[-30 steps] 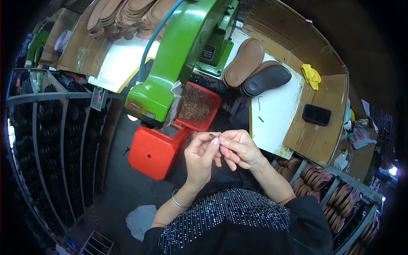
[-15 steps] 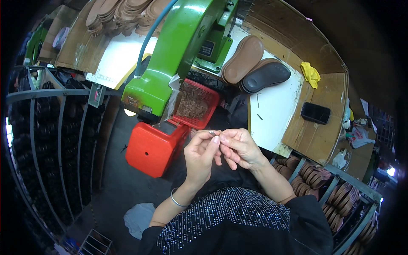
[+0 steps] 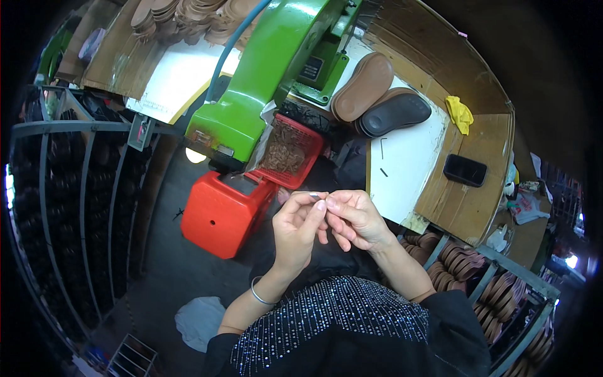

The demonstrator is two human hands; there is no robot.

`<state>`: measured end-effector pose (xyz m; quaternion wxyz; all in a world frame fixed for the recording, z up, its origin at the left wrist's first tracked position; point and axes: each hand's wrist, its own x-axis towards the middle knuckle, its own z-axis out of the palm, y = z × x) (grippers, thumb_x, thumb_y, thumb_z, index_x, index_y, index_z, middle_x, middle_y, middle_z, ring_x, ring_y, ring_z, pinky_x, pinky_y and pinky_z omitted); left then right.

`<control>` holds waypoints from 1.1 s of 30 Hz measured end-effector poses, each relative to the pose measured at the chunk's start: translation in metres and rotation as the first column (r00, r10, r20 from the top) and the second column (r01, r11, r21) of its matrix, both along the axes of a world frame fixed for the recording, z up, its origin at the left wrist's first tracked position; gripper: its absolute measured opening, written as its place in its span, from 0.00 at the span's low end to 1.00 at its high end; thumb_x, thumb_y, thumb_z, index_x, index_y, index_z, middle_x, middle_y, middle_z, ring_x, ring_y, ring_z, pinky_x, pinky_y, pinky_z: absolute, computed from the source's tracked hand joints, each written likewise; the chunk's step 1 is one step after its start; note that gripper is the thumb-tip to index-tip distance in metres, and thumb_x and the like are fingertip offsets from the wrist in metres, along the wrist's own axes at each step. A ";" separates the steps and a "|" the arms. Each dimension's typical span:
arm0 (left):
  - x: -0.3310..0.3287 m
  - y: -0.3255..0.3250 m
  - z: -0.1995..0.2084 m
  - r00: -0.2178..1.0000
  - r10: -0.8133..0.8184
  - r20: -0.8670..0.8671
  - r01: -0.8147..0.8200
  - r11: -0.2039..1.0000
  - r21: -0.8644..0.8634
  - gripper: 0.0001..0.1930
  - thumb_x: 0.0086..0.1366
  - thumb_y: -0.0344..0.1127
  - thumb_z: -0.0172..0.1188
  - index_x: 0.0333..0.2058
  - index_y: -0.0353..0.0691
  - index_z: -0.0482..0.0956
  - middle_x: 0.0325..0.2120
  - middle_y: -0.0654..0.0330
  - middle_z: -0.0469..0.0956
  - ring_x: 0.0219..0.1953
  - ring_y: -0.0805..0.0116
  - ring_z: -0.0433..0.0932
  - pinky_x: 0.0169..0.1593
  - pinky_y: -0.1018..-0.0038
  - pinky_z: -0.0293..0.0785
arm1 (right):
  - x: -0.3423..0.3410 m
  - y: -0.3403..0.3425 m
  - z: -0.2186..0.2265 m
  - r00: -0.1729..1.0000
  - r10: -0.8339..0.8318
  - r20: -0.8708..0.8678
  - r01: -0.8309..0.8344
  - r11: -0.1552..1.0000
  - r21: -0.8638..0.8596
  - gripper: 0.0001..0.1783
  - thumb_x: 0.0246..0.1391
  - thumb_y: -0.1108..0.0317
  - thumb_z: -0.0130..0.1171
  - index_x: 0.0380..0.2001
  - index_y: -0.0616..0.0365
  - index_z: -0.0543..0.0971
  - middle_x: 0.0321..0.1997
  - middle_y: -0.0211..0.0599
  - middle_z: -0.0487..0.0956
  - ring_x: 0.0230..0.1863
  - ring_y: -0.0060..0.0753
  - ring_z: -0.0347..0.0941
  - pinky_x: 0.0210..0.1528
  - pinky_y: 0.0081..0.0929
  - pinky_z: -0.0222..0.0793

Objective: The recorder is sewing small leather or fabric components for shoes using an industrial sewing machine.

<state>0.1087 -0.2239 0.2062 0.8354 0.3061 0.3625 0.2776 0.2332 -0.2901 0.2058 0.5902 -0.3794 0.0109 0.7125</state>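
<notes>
Checking the hands 1st: how're they posed?

Both up in front of the torso, fingertips meeting approx. mid-view. L forearm, w/ a silver bangle (image 3: 260,294), comes up from lower L; R forearm from lower R.

Open or closed?

Narrow, both. L hand (image 3: 294,221) has thumb + index pinched on a tiny sliver (image 3: 316,194); R hand (image 3: 357,220) has thumb + index pinched at its R end. Other fingers half-curled, loose. Sliver's btwn the two hands, above the lap, off the bench (image 3: 407,164). Too sm. to tell what it is.

OK, what's near?

Red stool (image 3: 213,217) to the L, well apart from the hands. Red basket (image 3: 318,143) w/ brown scraps (image 3: 282,156) just beyond, under the edge of the big green machine (image 3: 264,88).

And on the R?

Bench top: thin bent rod (image 3: 382,149) + short dark strip (image 3: 384,172), near each other. Farther back, brown sole (image 3: 363,85) beside dark sole (image 3: 397,114). Phone (image 3: 465,170) + yellow cloth (image 3: 459,115) on the cardboard (image 3: 440,204) at the R edge. More soles (image 3: 458,259) racked lower R.
</notes>
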 end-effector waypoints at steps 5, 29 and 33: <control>-0.003 0.001 -0.001 1.000 -0.003 -0.001 0.003 1.000 0.000 0.06 0.60 0.24 0.54 0.36 0.30 0.72 0.30 0.58 0.74 0.21 0.80 0.70 0.17 0.86 0.66 | -0.003 0.003 0.004 1.000 -0.003 0.012 0.003 1.000 -0.001 0.14 0.59 0.68 0.47 0.39 0.72 0.73 0.15 0.33 0.71 0.08 0.17 0.64 0.10 0.13 0.65; -0.008 0.004 -0.003 0.901 -0.261 -0.346 0.294 0.955 0.046 0.07 0.60 0.24 0.53 0.38 0.31 0.72 0.31 0.56 0.77 0.23 0.81 0.72 0.23 0.86 0.71 | 0.118 -0.110 -0.188 -0.467 0.481 0.742 0.650 0.756 -0.082 0.09 0.44 0.70 0.61 0.30 0.60 0.74 0.33 0.44 0.71 0.35 0.46 0.69 0.36 0.35 0.66; 0.001 0.005 0.000 0.897 -0.289 -0.334 0.337 0.936 0.097 0.07 0.60 0.24 0.53 0.38 0.31 0.72 0.31 0.56 0.77 0.23 0.81 0.72 0.23 0.86 0.71 | 0.103 -0.099 -0.194 -0.216 0.298 0.930 0.557 0.820 -0.134 0.10 0.41 0.72 0.62 0.28 0.61 0.73 0.33 0.47 0.70 0.36 0.48 0.69 0.39 0.35 0.65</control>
